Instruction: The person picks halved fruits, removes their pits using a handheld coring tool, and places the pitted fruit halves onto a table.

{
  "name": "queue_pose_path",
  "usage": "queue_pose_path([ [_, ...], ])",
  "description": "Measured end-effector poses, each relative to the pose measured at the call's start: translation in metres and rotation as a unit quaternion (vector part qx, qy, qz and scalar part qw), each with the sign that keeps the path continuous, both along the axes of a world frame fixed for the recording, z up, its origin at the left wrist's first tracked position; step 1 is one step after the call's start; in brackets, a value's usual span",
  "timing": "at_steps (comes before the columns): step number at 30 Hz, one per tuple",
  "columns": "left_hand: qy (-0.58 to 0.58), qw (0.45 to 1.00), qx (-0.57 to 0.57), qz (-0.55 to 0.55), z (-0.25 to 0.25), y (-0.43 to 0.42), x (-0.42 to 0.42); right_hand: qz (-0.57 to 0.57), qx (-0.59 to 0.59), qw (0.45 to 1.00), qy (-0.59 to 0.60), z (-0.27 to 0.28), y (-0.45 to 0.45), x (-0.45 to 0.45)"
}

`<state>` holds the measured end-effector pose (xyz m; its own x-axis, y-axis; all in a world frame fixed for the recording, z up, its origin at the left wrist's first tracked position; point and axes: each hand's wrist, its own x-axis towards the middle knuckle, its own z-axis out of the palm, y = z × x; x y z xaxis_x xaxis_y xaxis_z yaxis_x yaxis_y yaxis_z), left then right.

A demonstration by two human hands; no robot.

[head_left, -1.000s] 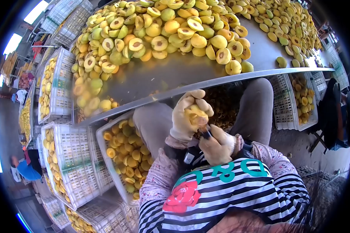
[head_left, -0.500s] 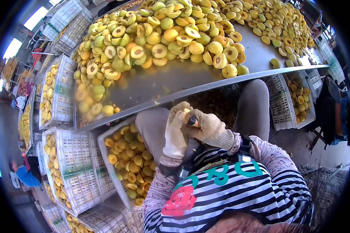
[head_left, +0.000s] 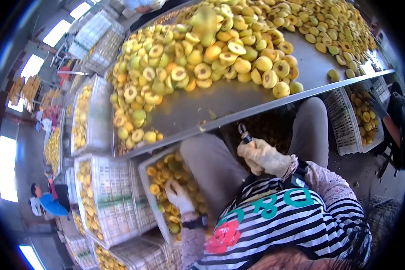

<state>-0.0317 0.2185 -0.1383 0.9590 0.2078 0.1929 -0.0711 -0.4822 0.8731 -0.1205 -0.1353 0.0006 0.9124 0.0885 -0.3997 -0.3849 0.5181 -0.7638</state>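
Observation:
My gloved right hand (head_left: 266, 157) is closed round the dark handle of a pitting tool (head_left: 244, 134), whose metal loop points up and away from me, in front of my lap. My left hand (head_left: 179, 197), in a pale glove, is over the crate (head_left: 149, 191) beside my left leg, its fingers loosely apart above the fruit. That crate holds yellow fruit halves (head_left: 175, 167) that look like peaches. No fruit shows in my right hand.
A metal table (head_left: 184, 110) in front of me bears a large heap of halved fruit (head_left: 202, 69), some with brown pits. White crates of fruit (head_left: 117, 198) stand at the left, another (head_left: 346, 121) at the right. A person in blue (head_left: 51, 202) is at far left; another person's gloved hand (head_left: 377, 105) is over the right crate.
My hands were together at a piece of fruit. My left hand has moved down and left to the crate, while my right keeps the tool. The view has shifted slightly.

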Motion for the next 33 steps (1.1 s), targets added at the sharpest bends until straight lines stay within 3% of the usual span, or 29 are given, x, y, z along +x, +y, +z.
queue_pose_path([
  [1,0.098,0.971,0.216,0.027,-0.043,0.040,-0.013,0.000,0.022,1.000,-0.018,0.000,0.000,0.000],
  [2,0.055,0.831,0.552,-0.024,-0.112,0.082,-0.041,0.012,-0.021,1.000,-0.006,0.003,0.001,0.003],
  [4,0.219,0.811,0.541,-0.045,-0.075,0.056,-0.052,0.018,-0.049,0.999,0.001,-0.004,0.002,0.008],
  [7,0.220,0.831,0.491,-0.144,-0.011,0.025,0.024,0.033,-0.157,0.986,0.046,-0.003,-0.005,0.011],
  [8,0.001,0.916,0.385,-0.117,0.046,-0.020,0.033,0.035,-0.184,0.981,0.050,-0.004,-0.007,0.011],
  [9,-0.123,0.936,0.282,-0.171,0.092,-0.061,0.052,0.033,-0.164,0.985,0.042,-0.012,-0.010,0.009],
  [11,-0.108,0.960,0.088,-0.244,0.157,-0.134,0.083,0.021,-0.095,0.995,0.023,-0.011,-0.020,0.006],
  [12,-0.138,0.942,0.085,-0.295,0.156,-0.153,0.117,0.003,-0.065,0.998,0.011,-0.008,-0.027,0.001],
  [13,-0.132,0.930,0.112,-0.324,0.165,-0.172,0.136,-0.059,-0.158,0.985,0.027,0.007,-0.022,-0.003],
  [14,-0.135,0.911,0.126,-0.368,0.169,-0.202,0.159,-0.065,-0.090,0.993,0.042,0.005,-0.027,-0.006],
  [15,-0.062,0.917,0.154,-0.362,0.152,-0.210,0.195,-0.063,-0.103,0.993,0.011,-0.018,-0.027,-0.005],
  [17,-0.031,0.881,0.298,-0.365,0.150,-0.251,0.217,-0.064,-0.112,0.992,-0.016,-0.036,-0.031,-0.005],
  [19,-0.060,0.843,0.408,-0.345,0.141,-0.283,0.239,-0.047,0.005,0.997,-0.056,-0.028,-0.038,-0.010],
  [20,-0.169,0.845,0.374,-0.342,0.113,-0.283,0.267,-0.040,-0.004,0.999,-0.037,0.011,-0.052,-0.021],
  [21,-0.140,0.862,0.359,-0.330,0.099,-0.289,0.286,-0.047,-0.037,0.998,-0.027,-0.006,-0.050,-0.013],
  [22,-0.024,0.855,0.396,-0.335,0.122,-0.307,0.268,-0.053,-0.070,0.996,-0.015,-0.018,-0.049,-0.006],
  [24,-0.045,0.861,0.404,-0.305,0.105,-0.311,0.255,-0.051,-0.081,0.995,-0.010,-0.027,-0.050,-0.002],
  [25,-0.077,0.851,0.418,-0.307,0.119,-0.315,0.238,-0.053,-0.083,0.995,-0.014,-0.028,-0.054,-0.001],
  [26,-0.116,0.841,0.422,-0.318,0.094,-0.301,0.264,-0.056,-0.085,0.995,-0.017,-0.029,-0.055,-0.001],
  [28,-0.009,0.909,0.278,-0.310,0.115,-0.305,0.246,-0.061,-0.094,0.993,-0.022,-0.030,-0.054,0.001],
  [30,0.012,0.902,0.290,-0.318,0.105,-0.304,0.263,-0.068,-0.110,0.991,-0.024,-0.031,-0.052,0.002],
  [32,-0.024,0.863,0.378,-0.334,0.107,-0.305,0.267,-0.076,-0.130,0.988,-0.031,-0.031,-0.049,0.002],
  [33,-0.054,0.862,0.370,-0.343,0.099,-0.302,0.276,-0.081,-0.141,0.986,-0.033,-0.031,-0.049,0.001],
])
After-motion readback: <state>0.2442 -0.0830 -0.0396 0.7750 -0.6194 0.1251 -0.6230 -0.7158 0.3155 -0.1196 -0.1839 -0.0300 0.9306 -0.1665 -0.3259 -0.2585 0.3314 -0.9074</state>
